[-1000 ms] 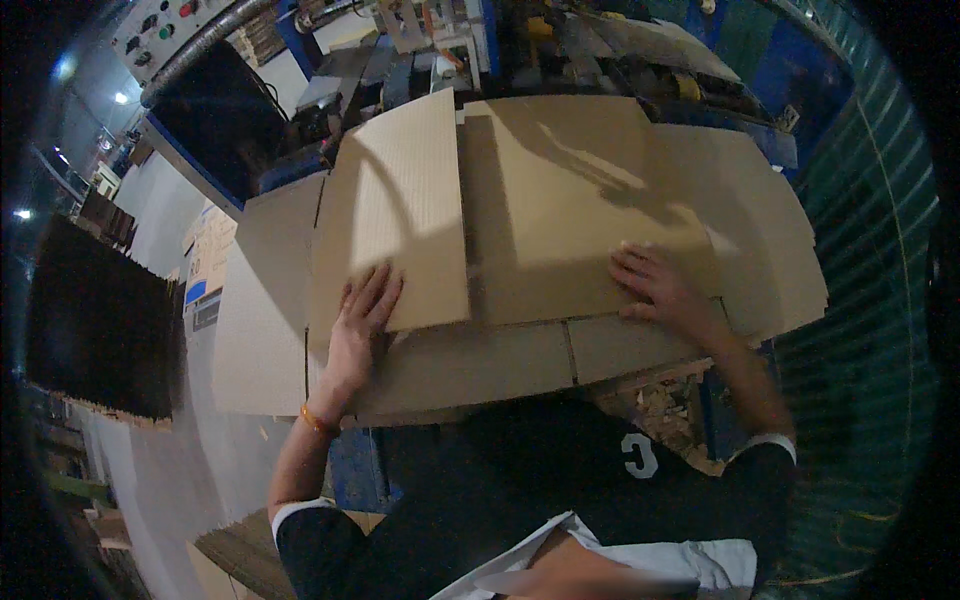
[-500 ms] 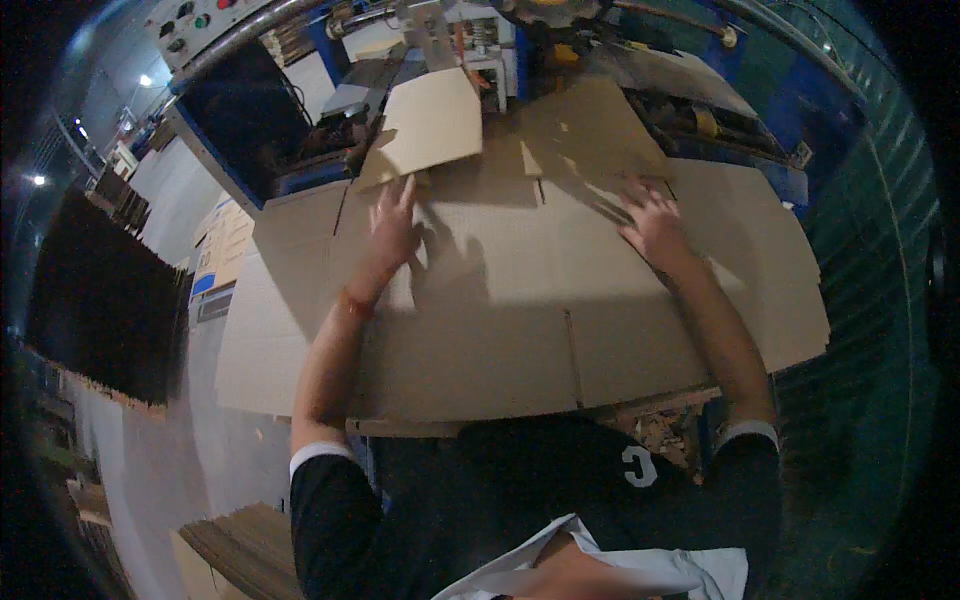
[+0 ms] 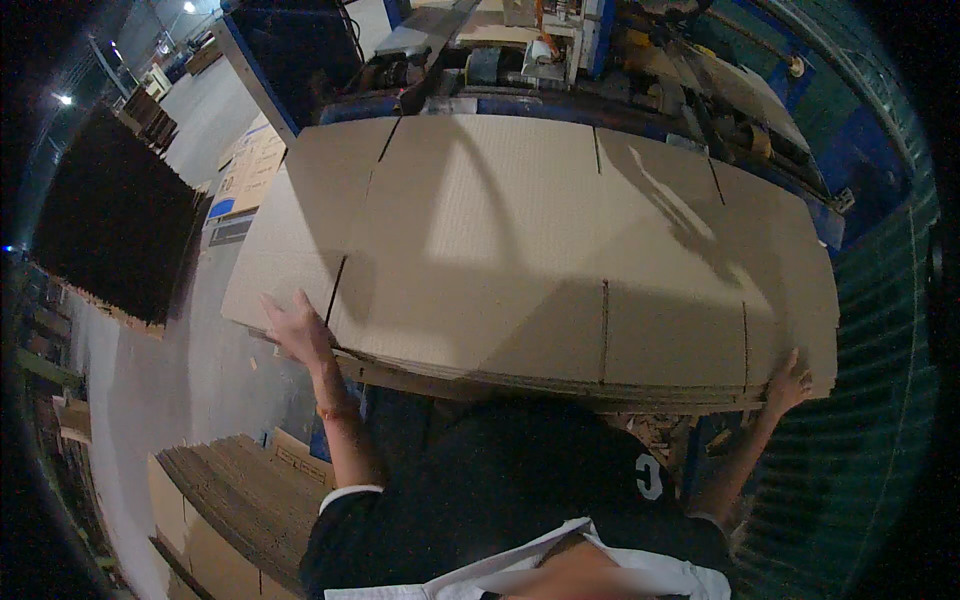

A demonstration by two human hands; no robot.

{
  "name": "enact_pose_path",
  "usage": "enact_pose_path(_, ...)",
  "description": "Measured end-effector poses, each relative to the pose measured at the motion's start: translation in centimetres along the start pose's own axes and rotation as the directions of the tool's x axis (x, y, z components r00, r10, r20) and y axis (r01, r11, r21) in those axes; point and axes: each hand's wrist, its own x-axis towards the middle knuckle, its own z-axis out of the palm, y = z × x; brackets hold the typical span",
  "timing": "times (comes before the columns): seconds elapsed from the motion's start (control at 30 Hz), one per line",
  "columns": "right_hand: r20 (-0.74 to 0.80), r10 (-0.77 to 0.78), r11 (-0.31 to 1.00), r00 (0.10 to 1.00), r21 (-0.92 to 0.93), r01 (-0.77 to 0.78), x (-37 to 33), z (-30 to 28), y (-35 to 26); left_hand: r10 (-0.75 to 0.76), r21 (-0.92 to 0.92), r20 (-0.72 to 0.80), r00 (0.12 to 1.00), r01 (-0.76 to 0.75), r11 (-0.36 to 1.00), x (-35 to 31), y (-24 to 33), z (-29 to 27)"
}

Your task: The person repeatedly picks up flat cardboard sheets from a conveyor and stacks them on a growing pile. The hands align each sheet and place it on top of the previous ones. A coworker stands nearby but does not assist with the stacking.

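Note:
A stack of flat brown cardboard sheets [image 3: 480, 300], with dark slots cut into it, lies in front of me. My left hand [image 3: 298, 332] is at the near left corner, its fingers spread over the top sheet's edge. At the near right corner, my right hand [image 3: 790, 382] grips the edge of the sheets, one digit stretched up along the top. Its other fingers are partly hidden. The near edge shows several layers, slightly uneven.
Behind the stack stands a blue machine [image 3: 480, 105] with rollers and bars. On the floor at lower left is another cardboard pile [image 3: 235, 500]. A tall dark stack [image 3: 110, 220] stands farther left. Green corrugated sheeting [image 3: 880, 420] runs along the right.
Both hands have come back from the machine side to the stack's near corners, spreading apart. The two loose cardboard pieces at the far edge are gone from the stack. The view has shifted.

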Motion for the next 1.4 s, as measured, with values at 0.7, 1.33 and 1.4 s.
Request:
enact_pose_path(0.7,0.614,0.358,-0.823,0.704,0.564,-0.073,5.0,-11.2,1.1,0.010,-0.916,0.225,0.974,0.208,0.344,12.9,7.0,-4.6)
enact_pose_path(1.33,-0.525,-0.743,-0.038,0.415,0.652,0.757,-11.2,-24.7,-3.1,0.760,-0.284,0.645,0.077,-0.899,0.332,-9.3,11.0,-4.0)
enact_pose_path(1.4,-0.534,-0.765,-0.057,0.361,0.614,0.787,-10.0,-24.4,-3.7,0.775,-0.288,0.628,0.073,-0.903,0.318,-8.7,11.5,-3.7)
